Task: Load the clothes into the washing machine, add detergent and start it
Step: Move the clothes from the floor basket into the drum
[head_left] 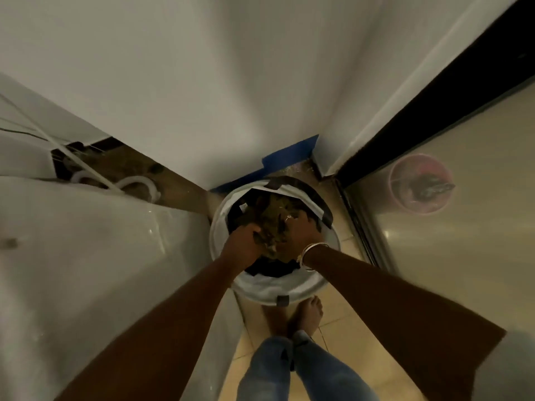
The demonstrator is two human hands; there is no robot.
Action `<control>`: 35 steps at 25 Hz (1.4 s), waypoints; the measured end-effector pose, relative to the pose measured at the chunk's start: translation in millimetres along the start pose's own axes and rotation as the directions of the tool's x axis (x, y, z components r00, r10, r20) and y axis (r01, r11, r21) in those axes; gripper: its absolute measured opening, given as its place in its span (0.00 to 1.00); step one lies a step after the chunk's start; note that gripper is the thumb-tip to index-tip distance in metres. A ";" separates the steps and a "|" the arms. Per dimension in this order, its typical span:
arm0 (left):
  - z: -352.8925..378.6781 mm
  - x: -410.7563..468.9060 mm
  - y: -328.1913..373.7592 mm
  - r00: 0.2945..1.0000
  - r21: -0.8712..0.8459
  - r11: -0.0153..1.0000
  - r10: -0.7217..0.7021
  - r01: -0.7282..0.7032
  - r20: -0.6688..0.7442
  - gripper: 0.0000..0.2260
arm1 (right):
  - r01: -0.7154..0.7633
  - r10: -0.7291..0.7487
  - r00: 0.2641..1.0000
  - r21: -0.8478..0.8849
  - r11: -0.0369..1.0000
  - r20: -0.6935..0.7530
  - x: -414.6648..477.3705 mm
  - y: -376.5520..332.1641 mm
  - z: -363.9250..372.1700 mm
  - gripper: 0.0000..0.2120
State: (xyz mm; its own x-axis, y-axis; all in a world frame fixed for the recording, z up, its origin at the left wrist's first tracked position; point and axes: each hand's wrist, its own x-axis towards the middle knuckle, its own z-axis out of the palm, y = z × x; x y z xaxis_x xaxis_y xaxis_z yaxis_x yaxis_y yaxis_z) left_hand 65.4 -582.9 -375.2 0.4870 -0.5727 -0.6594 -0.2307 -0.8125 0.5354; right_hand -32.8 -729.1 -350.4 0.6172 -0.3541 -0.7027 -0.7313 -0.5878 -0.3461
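Note:
A round white laundry basket (262, 293) with a dark lining stands on the floor in the corner, below me. Inside it lies a brownish-green patterned garment (273, 218) on top of dark clothes. My left hand (246, 235) grips the garment's left side. My right hand (304, 230), with bangles on the wrist, is pressed into the garment's right side and closed on it. The white washing machine (86, 256) fills the left of the view, its top surface next to the basket.
White hoses (136, 183) run behind the machine at the wall. A glass door with a black frame (434, 117) lines the right side, with a pink bucket (419, 186) seen through it. My bare feet (307, 314) stand on tan tiles just before the basket.

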 end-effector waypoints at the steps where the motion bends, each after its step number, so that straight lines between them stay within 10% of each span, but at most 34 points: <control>1: 11.9 26.7 -12.0 1.000 0.019 1.000 -0.002 0.002 0.013 0.19 | 0.004 -0.004 1.000 -0.051 0.999 0.004 28.0 9.4 14.5 0.49; 8: 106.2 175.6 -96.5 0.995 0.265 0.960 -0.100 0.090 0.024 0.63 | 0.008 -0.024 0.998 -0.281 0.960 -0.054 160.4 67.3 117.9 0.51; 12: 125.8 162.0 -105.9 0.999 0.035 0.999 -0.027 0.026 0.027 0.37 | 0.020 -0.024 0.998 -0.088 0.996 -0.049 170.7 83.6 127.6 0.24; 16: 95.7 101.6 -69.2 0.988 -0.080 0.995 0.047 -0.059 -0.150 0.15 | 0.114 -0.116 0.986 -0.024 0.993 -0.118 108.3 54.4 92.7 0.23; 25: -45.9 -93.8 24.7 0.930 -0.089 0.958 0.240 -0.273 -0.277 0.12 | 0.200 -0.174 0.937 0.057 0.978 -0.302 -107.6 -39.6 -35.0 0.26; 35: -183.8 -313.1 108.1 0.788 0.103 0.905 0.412 -0.413 -0.457 0.09 | 0.426 -0.330 0.717 0.010 0.905 -0.614 -308.6 -142.1 -117.9 0.18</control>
State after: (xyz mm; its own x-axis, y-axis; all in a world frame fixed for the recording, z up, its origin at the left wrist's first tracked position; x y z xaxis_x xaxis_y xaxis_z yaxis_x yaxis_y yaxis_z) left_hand 42.7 -471.4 -13.9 0.6737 -0.7367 -0.0579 -0.4970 -0.5096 0.7024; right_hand -85.1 -622.1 -11.1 0.8622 -0.5064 -0.0074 -0.4019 -0.6752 -0.6185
